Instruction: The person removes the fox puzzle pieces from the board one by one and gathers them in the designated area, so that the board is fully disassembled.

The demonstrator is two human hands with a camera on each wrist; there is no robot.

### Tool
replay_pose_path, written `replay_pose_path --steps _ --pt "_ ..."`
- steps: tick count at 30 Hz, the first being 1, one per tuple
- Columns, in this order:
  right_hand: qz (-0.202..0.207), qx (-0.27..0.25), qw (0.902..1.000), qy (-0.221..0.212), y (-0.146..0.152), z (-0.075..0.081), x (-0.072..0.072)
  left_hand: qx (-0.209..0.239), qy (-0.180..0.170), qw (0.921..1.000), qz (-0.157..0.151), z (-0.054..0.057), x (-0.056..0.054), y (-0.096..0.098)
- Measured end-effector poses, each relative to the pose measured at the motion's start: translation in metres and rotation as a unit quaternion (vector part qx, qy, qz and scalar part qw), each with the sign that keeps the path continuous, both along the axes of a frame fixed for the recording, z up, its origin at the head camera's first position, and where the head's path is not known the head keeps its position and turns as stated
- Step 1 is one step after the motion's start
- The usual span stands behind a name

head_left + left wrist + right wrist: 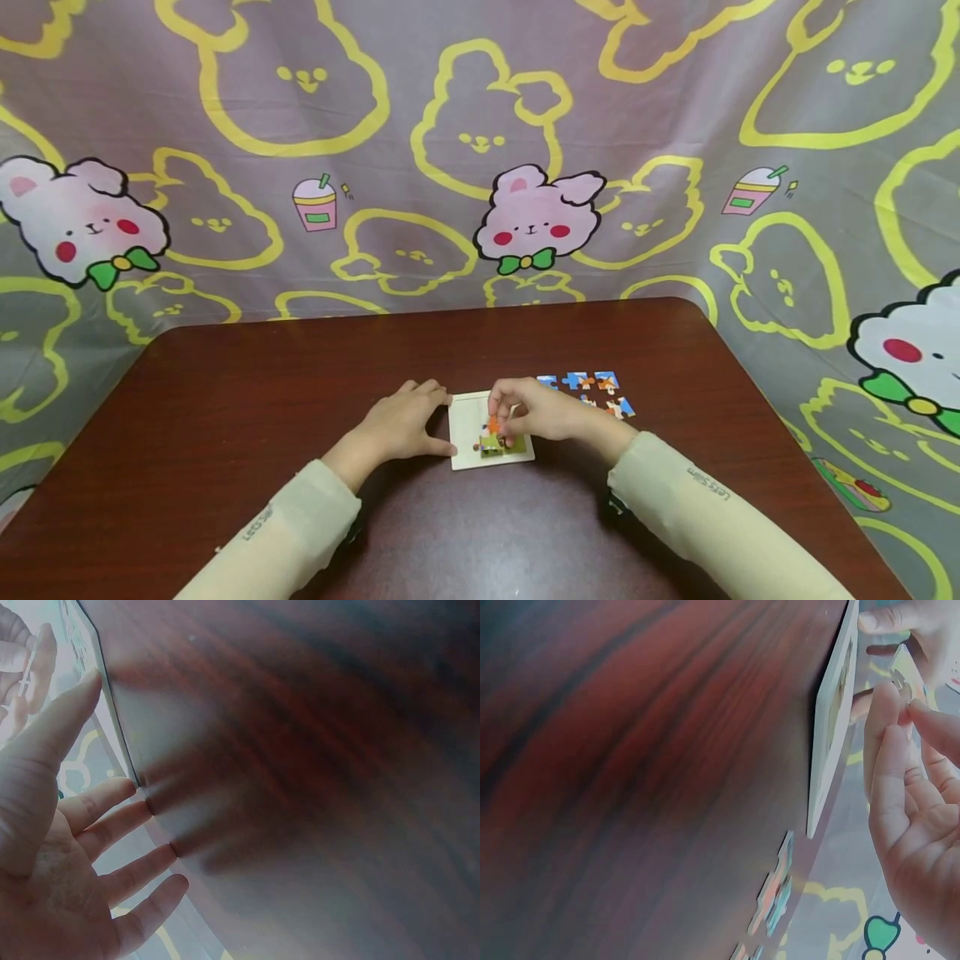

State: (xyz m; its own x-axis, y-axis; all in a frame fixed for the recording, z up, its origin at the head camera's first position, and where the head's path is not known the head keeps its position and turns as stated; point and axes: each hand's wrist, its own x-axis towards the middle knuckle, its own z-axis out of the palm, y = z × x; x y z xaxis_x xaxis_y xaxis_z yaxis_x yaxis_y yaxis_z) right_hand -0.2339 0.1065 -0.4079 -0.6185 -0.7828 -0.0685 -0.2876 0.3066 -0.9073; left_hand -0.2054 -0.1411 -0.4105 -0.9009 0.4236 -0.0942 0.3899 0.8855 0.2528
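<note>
A pale, thin-rimmed puzzle tray lies flat on the table. My left hand is at its left side, fingers spread and fairly straight, with the thumb and fingertips at the edge. Above the tray, my right hand pinches a jigsaw piece between thumb and fingers, tilted up off the surface. Orange shows on this piece in the head view. Greenish puzzle pieces sit in the lower part of the tray, partly hidden by the right hand.
Several loose jigsaw pieces, blue, orange and white, lie right of the tray, some behind the right forearm. The dark brown table is bordered by a patterned cloth at the back and sides.
</note>
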Motion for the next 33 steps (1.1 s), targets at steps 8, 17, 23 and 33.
replay_pose_path --steps 8,17,23,33 --pt "-0.016 -0.01 0.9998 -0.008 0.014 0.003 -0.001 0.002 0.002 1.0 -0.004 0.0 0.001 0.0" --pt "-0.029 -0.03 0.999 -0.016 0.034 0.003 -0.002 -0.002 -0.003 1.0 -0.006 0.002 0.001 0.0" --pt "-0.044 -0.03 0.9986 -0.009 0.044 0.005 -0.002 -0.001 -0.004 1.0 -0.006 0.004 0.001 0.001" --pt "-0.058 -0.028 0.9979 0.006 0.063 0.0 -0.001 -0.002 -0.001 1.0 -0.006 0.001 0.0 0.0"
